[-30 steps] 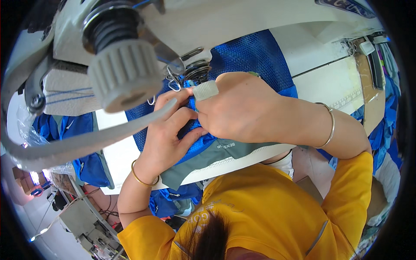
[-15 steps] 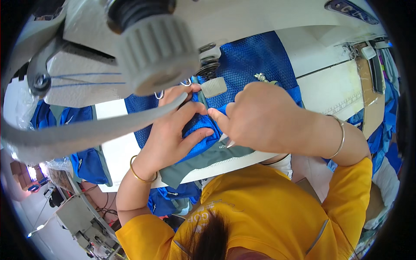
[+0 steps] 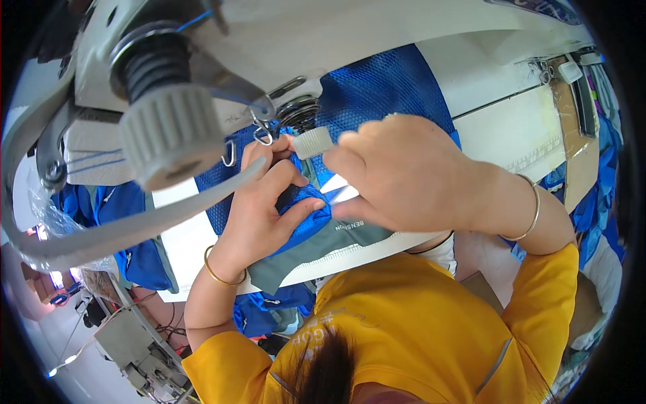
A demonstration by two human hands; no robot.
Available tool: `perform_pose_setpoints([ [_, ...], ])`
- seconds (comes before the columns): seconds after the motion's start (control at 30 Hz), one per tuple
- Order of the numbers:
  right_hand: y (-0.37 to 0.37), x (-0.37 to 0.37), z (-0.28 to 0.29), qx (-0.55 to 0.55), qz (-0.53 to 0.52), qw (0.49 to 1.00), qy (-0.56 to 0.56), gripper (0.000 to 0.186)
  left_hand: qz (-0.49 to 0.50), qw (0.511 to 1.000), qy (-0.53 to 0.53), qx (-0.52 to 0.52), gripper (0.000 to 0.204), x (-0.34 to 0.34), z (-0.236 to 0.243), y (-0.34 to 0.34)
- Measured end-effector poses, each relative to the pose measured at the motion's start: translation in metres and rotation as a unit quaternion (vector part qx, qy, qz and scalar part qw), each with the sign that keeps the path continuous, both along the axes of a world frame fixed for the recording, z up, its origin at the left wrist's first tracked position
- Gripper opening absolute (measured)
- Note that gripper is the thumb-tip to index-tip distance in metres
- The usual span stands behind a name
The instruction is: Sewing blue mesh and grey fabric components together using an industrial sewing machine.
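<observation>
My left hand (image 3: pixel 259 209) is closed on a bunched fold of blue fabric (image 3: pixel 299 232), its thumb and fingers pinching the edge beneath the sewing machine's presser area. In my right hand (image 3: pixel 414 178) is a pair of thread snips (image 3: pixel 344 194), mostly hidden by the fist. Two pale pointed blades stick out from it toward the pinched fold, close to my left thumb. Grey fabric (image 3: pixel 323 246) joined to the blue lies along the near edge of the work. Dark blue honeycomb-patterned fabric (image 3: pixel 383 84) spreads out behind my hands.
A sewing machine head (image 3: pixel 87 128) with a ribbed grey knob (image 3: pixel 171 135) and a curved lever (image 3: pixel 134 239) looms over the left side. More blue pieces (image 3: pixel 138 259) lie at the left of the white table (image 3: pixel 182 236). Cardboard (image 3: pixel 568 128) and blue cloth (image 3: pixel 605 182) are at the right.
My right hand has turned, so the snips' blades now point left at the fold instead of toward me. My left hand keeps its pinch. The view has shifted slightly.
</observation>
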State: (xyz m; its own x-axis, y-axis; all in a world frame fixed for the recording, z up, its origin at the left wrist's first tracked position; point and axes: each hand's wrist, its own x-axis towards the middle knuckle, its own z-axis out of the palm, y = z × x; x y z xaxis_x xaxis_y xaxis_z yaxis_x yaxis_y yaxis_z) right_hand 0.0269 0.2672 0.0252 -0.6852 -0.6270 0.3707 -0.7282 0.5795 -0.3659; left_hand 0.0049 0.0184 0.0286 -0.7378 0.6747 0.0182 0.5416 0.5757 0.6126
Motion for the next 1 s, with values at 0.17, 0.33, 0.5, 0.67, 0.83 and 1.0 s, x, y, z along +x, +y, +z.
perform_pose_setpoints([
  [0.17, -0.003, -0.020, -0.001, 0.007, 0.012, 1.000, 0.018, 0.018, -0.007, 1.000, -0.005, 0.028, 0.035, -0.002, -0.001, 0.004],
  [0.33, -0.010, -0.025, 0.004, 0.007, 0.047, 0.999, 0.003, 0.012, -0.010, 1.000, 0.019, 0.008, 0.035, -0.001, 0.000, 0.002],
  [0.5, -0.013, -0.027, -0.001, 0.015, 0.057, 0.998, 0.017, 0.007, -0.011, 1.000, 0.005, 0.008, 0.035, -0.002, 0.003, 0.004],
  [0.67, -0.013, -0.027, -0.001, 0.022, 0.063, 0.997, 0.027, 0.009, -0.008, 1.000, 0.007, 0.016, 0.035, -0.001, 0.003, 0.005],
  [0.83, -0.014, -0.027, -0.005, -0.011, 0.053, 0.997, 0.049, 0.009, -0.006, 1.000, 0.008, 0.015, 0.036, -0.001, 0.002, 0.004],
  [1.0, -0.016, -0.027, 0.003, 0.065, 0.060, 0.996, -0.013, 0.008, -0.009, 1.000, 0.010, 0.016, 0.038, -0.001, 0.003, 0.005],
])
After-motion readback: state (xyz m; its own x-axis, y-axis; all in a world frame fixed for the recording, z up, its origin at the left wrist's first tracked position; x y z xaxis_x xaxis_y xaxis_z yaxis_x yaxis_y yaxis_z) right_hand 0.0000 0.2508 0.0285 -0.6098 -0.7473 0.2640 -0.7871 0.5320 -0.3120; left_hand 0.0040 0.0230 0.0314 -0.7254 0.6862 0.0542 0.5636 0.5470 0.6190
